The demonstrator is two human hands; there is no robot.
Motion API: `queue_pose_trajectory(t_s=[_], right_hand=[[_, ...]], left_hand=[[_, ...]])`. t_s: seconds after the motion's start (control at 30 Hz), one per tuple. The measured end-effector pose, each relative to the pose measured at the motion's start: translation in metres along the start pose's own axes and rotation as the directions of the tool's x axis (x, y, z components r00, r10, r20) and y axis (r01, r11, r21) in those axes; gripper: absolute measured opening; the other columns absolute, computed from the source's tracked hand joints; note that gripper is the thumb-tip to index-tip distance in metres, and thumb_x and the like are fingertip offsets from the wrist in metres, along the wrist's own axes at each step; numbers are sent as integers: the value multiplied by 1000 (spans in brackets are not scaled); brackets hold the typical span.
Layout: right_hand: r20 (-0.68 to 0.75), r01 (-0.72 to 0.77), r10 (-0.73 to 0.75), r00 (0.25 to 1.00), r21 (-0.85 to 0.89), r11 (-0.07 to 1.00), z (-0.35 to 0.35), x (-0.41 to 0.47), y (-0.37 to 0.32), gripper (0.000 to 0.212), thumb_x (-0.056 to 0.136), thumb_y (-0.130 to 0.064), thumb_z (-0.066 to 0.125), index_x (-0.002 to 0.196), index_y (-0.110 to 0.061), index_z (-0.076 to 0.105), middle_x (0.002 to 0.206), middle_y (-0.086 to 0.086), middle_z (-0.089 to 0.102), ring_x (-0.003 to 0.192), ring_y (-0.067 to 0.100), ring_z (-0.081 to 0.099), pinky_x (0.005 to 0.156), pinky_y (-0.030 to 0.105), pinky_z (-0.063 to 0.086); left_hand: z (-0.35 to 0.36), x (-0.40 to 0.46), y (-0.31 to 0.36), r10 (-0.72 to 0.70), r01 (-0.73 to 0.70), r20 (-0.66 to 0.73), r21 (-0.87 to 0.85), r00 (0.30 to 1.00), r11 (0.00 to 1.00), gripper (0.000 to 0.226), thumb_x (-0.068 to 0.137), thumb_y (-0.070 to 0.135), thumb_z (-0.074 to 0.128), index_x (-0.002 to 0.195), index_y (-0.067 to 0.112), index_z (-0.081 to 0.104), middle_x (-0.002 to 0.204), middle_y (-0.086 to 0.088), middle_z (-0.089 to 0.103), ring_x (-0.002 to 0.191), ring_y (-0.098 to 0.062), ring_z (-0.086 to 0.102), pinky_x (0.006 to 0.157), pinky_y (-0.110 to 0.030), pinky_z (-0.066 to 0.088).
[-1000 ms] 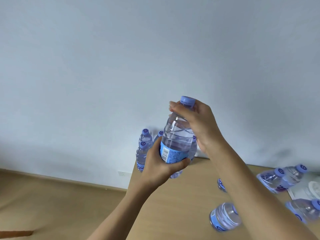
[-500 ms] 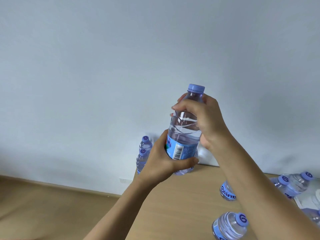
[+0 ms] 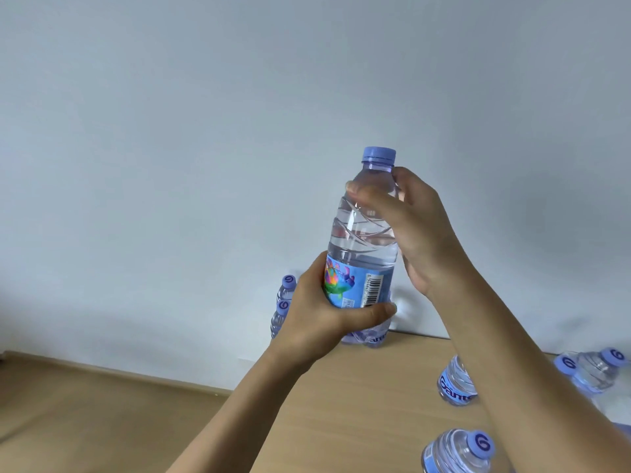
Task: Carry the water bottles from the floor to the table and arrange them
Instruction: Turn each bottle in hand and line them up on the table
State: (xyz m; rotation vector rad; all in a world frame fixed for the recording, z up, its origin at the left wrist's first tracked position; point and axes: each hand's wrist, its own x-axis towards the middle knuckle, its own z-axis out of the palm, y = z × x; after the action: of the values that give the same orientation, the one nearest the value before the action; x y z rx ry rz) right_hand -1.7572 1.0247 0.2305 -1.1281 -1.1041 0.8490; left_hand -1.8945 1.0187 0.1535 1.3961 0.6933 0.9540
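Pale grey wall (image 3: 205, 131) fills most of what we see, with the wooden table (image 3: 358, 404) across the lower right of the frame and the wooden floor (image 3: 85, 414) at the lower left.

On the table we see several water bottles already delivered: two standing bottles (image 3: 285, 302) at the back edge, left of centre, against the wall, and more at the lower right, among them a near bottle (image 3: 457, 452) at the bottom edge and a pair of bottles (image 3: 587, 370) at the far right edge.

At the centre of the frame we hold the held bottle (image 3: 363, 247) upright above the back of the table, its base hidden behind our left hand, so we cannot tell whether it touches the top yet.

Our left hand (image 3: 327, 312) wraps the lower body over the label (image 3: 355, 285), thumb across the front. Our right hand (image 3: 416, 230) curls round the shoulder just below the cap (image 3: 379, 158).

We judge the bottle full, so fairly heavy for its size. Its thin clear plastic will probably give under a hard squeeze, and the smooth wall may be slippery. The ribbed shoulder and the labelled waist look the surest places to take hold; the cap alone would be a poor grip.
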Motion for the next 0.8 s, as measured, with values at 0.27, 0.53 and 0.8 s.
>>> queue_pose_trajectory(t_s=[0.27,0.53,0.8], right_hand=[[-32,30,-29,999,47,998,9,-7,-8,22,71,-11,78,85,-11,62,78,0,66,69,15,66,58,27,52],[242,-82,1,970,326,942,-1,-5,-16,18,60,-11,72,76,-18,68,82,10,66,75,29,67,69,37,57],[69,45,-49,996,51,998,3,-8,-23,25,71,-28,78,92,-20,66,85,-6,71,80,18,73,68,30,58]], left_hand=[[4,-4,10,31,-32,29,56,999,998,65,61,7,91,116,14,57,104,-3,73,94,-20,72,77,-31,59],[-7,-8,17,-54,71,206,-79,977,994,62,59,14,85,115,5,61,108,-20,70,100,-40,67,86,-48,57],[-2,-10,18,-23,23,6,17,1000,1000,53,55,14,87,103,12,65,94,-7,75,85,-24,73,72,-30,58]])
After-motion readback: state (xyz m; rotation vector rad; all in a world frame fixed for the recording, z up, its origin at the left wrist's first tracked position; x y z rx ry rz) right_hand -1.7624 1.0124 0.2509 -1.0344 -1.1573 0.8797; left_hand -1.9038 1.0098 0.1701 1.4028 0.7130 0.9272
